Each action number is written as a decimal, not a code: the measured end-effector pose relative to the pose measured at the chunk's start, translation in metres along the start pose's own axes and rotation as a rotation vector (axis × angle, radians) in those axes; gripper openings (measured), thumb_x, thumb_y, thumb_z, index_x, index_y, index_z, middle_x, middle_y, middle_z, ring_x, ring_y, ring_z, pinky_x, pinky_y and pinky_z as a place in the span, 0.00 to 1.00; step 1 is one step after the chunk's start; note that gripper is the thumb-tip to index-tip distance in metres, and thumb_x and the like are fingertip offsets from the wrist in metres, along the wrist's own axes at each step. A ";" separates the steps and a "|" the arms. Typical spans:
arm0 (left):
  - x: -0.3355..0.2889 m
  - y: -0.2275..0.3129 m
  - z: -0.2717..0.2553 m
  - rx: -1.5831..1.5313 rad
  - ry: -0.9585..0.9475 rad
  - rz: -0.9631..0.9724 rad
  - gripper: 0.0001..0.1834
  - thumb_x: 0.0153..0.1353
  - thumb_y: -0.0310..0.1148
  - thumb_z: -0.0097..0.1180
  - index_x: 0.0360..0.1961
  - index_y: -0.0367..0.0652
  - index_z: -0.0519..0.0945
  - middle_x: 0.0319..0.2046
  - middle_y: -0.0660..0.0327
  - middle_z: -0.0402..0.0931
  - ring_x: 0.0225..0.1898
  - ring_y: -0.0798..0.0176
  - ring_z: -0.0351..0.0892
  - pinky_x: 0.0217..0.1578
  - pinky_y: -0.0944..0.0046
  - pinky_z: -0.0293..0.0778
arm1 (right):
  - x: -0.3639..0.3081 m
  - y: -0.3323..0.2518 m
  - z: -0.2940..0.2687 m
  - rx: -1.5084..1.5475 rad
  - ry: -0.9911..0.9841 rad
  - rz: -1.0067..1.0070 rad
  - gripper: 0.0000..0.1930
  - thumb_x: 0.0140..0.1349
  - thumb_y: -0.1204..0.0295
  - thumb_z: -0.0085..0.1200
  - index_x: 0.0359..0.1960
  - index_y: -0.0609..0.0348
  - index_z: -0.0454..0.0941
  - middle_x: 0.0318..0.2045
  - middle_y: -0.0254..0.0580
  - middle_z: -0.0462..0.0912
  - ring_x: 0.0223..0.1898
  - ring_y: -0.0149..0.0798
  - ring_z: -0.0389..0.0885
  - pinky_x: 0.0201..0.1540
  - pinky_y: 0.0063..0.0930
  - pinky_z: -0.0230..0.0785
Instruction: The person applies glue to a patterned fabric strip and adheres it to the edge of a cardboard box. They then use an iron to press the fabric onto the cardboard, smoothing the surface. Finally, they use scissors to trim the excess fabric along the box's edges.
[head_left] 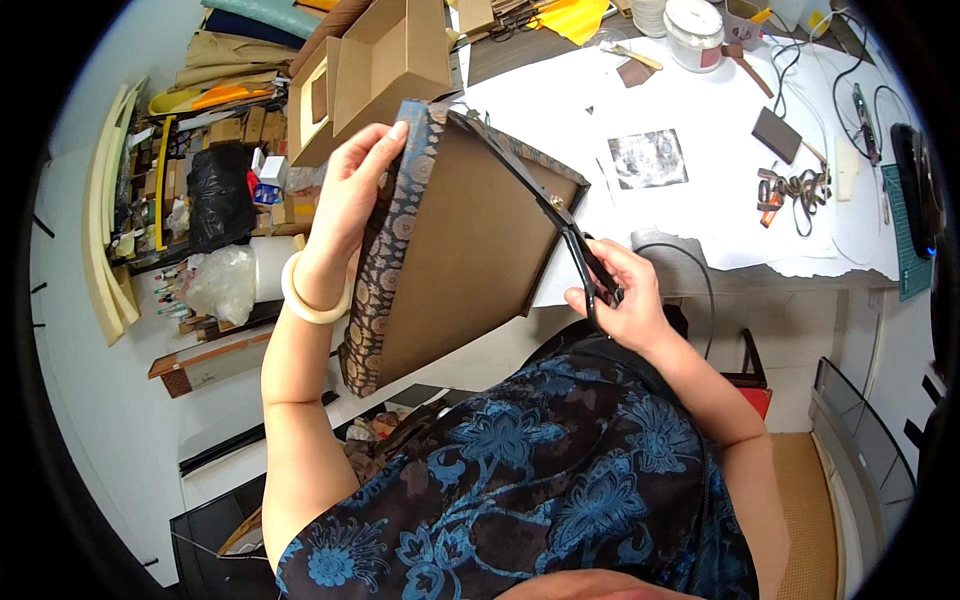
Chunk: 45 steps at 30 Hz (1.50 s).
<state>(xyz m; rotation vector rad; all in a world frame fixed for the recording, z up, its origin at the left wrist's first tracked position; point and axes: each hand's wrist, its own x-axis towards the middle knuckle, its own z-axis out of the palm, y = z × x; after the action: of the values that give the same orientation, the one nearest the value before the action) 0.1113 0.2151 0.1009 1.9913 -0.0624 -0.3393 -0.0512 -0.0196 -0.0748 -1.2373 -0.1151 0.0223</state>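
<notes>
A shallow tray-like box (455,265) with a brown inside and dark brocade, floral-patterned sides is held up tilted in front of me. My left hand (358,180) grips its upper left side, thumb on the patterned edge and the other fingers mostly hidden behind. In my right hand (630,300) are large black scissors (556,203), with my fingers around the handles. Their long blades lie across the box opening, tips at its upper corner next to the brocade edge. Whether the blades touch the fabric I cannot tell.
A white-covered worktable (720,225) holds a printed picture (648,160), a dark block (776,134), a coiled brown strap (795,190), a brush (640,58) and a white tub (694,35). Open cardboard boxes (390,65) stand behind the brocade box. Crowded shelves (225,180) are at left.
</notes>
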 end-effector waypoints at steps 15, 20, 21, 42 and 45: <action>0.003 -0.017 0.020 -0.178 -0.182 0.115 0.15 0.76 0.41 0.52 0.35 0.42 0.81 0.28 0.78 0.73 0.30 0.84 0.64 0.31 0.78 0.64 | -0.024 -0.023 0.065 -0.346 0.326 -0.137 0.28 0.49 0.71 0.75 0.50 0.72 0.78 0.27 0.34 0.74 0.22 0.22 0.67 0.19 0.17 0.59; 0.004 -0.019 0.026 -0.181 -0.190 0.137 0.15 0.75 0.41 0.53 0.35 0.41 0.81 0.28 0.77 0.73 0.30 0.84 0.64 0.31 0.77 0.65 | -0.022 -0.021 0.076 -0.373 0.373 -0.136 0.27 0.50 0.72 0.74 0.50 0.71 0.78 0.26 0.34 0.72 0.22 0.22 0.67 0.19 0.17 0.59; 0.005 -0.020 0.025 -0.170 -0.190 0.152 0.15 0.75 0.41 0.53 0.35 0.41 0.81 0.28 0.77 0.73 0.30 0.83 0.65 0.32 0.77 0.65 | -0.022 -0.021 0.077 -0.368 0.377 -0.136 0.26 0.50 0.73 0.74 0.50 0.71 0.78 0.26 0.34 0.72 0.22 0.22 0.67 0.19 0.17 0.60; 0.004 -0.019 0.019 -0.206 -0.212 0.149 0.12 0.76 0.37 0.52 0.38 0.42 0.81 0.30 0.77 0.75 0.30 0.85 0.69 0.32 0.79 0.66 | -0.022 -0.008 0.092 -0.229 0.378 -0.127 0.22 0.57 0.80 0.68 0.53 0.72 0.77 0.29 0.35 0.76 0.25 0.22 0.71 0.26 0.18 0.66; 0.004 -0.019 0.020 -0.212 -0.203 0.150 0.12 0.76 0.37 0.52 0.38 0.42 0.81 0.30 0.76 0.76 0.30 0.85 0.69 0.32 0.79 0.66 | -0.021 -0.003 0.094 -0.202 0.390 -0.160 0.22 0.57 0.81 0.68 0.53 0.72 0.77 0.30 0.36 0.77 0.26 0.22 0.72 0.27 0.18 0.67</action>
<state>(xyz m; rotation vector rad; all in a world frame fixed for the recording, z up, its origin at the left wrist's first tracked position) 0.1074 0.2046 0.0753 1.7268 -0.2921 -0.4314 -0.0821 0.0665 -0.0436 -1.4077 0.1264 -0.3762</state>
